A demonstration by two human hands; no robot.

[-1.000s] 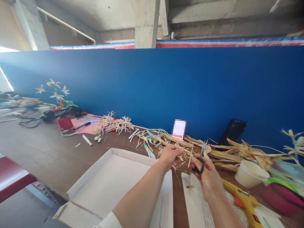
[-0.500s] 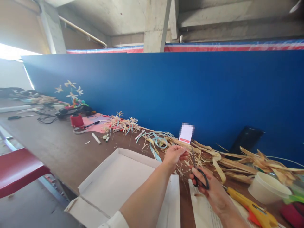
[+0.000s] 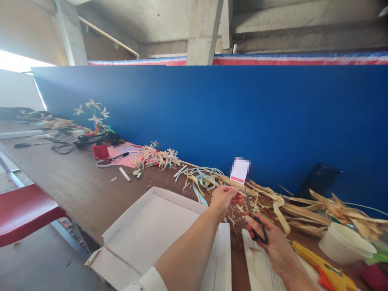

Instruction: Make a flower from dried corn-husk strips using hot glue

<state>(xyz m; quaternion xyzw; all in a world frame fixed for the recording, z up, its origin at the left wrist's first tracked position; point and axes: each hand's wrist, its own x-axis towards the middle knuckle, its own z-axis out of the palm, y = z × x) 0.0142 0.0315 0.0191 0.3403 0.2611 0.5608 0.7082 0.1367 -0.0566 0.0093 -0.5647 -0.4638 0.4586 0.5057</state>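
Note:
My left hand [image 3: 224, 199] is closed in a pinch on a small pale strip [image 3: 241, 194], probably dried husk, whose tip shows past the fingertips. My right hand [image 3: 273, 238] has its fingers through the black handles of a pair of scissors [image 3: 249, 205]. The blades point up and away, close to the strip; I cannot tell whether they touch it. Cut pale scraps [image 3: 233, 218] lie on the table below both hands. Long dried husk strips [image 3: 306, 213] lie behind and to the right.
A white open cardboard box [image 3: 151, 230] lies under my left forearm. To the right are a yellow glue gun [image 3: 321, 266] and a cream tub [image 3: 344, 244]. Light blue ribbon [image 3: 203, 178], husk flowers [image 3: 163, 157] and a red thread spool [image 3: 100, 150] lie leftward. A blue partition [image 3: 194, 113] stands behind.
The view has shifted slightly, so everything sits a little further right. My hands hold nearly the same pose, with the scissors still beside the strip.

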